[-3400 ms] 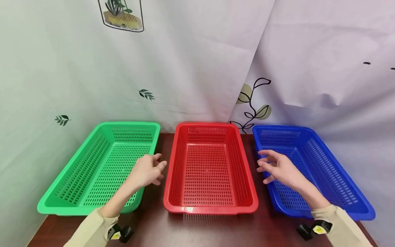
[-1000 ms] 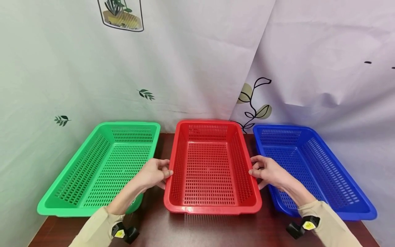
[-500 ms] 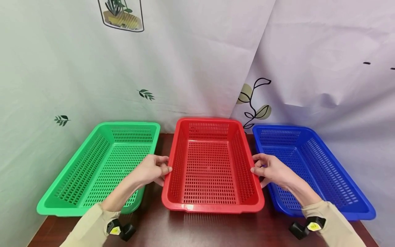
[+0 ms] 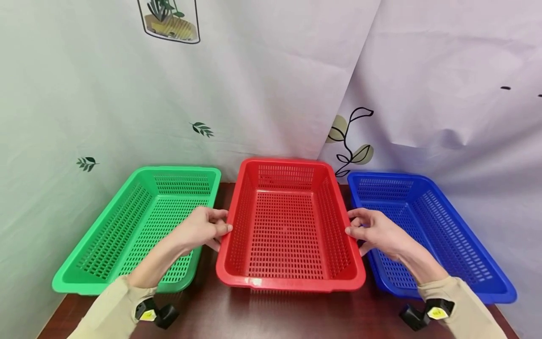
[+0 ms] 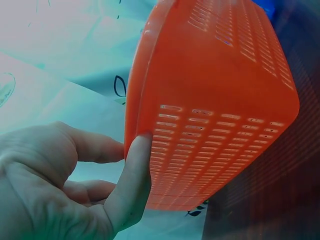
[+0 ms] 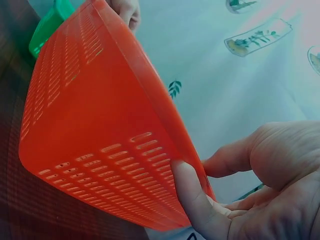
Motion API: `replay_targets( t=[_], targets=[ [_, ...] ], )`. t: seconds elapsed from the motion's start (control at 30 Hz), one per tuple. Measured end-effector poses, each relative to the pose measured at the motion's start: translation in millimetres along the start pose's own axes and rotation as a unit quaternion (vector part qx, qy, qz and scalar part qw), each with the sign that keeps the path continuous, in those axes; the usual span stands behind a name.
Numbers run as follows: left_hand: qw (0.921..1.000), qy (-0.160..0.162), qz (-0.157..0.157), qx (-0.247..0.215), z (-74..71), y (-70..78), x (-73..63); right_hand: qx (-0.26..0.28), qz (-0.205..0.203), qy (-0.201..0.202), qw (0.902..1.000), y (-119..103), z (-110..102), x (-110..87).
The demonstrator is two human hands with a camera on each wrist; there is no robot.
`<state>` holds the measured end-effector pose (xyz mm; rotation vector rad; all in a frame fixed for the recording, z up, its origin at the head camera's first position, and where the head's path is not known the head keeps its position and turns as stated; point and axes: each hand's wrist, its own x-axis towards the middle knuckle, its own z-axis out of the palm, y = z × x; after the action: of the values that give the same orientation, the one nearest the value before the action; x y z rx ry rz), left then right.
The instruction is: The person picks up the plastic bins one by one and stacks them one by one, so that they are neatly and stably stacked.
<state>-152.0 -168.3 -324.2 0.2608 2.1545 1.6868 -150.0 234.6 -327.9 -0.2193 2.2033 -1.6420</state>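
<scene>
Raised since earlier, the red slotted basket is over the middle of the table. The green slotted basket lies at the left edge; left hand and right hand pinch the red rim's 2 long sides; the blue slotted basket lies at the right edge.

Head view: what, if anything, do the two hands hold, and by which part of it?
The red basket is held by its rim: the left hand pinches it on the left side, the right hand on the right side.
</scene>
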Motion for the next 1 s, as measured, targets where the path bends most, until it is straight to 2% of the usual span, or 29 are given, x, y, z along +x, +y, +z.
replay_targets(
  t=[0.33, 0.63, 1.0],
  targets=[
    [0.9999, 0.002, -0.012, 0.003, -7.6, 9.5, -6.5, 0.012, -0.008, -0.007, 0.9999, -11, 1, -5.5],
    [0.9999, -0.005, -0.009, -0.001, -18.9, 17.6, -13.9, 0.02, -0.02, -0.015, 0.9995, -22, 5, -6.4],
    [0.9998, -0.008, -0.009, 0.015, -31.9, 25.2, -23.9, 0.03, -0.028, -0.018, 0.999, -33, 11, -7.7]
  ],
)
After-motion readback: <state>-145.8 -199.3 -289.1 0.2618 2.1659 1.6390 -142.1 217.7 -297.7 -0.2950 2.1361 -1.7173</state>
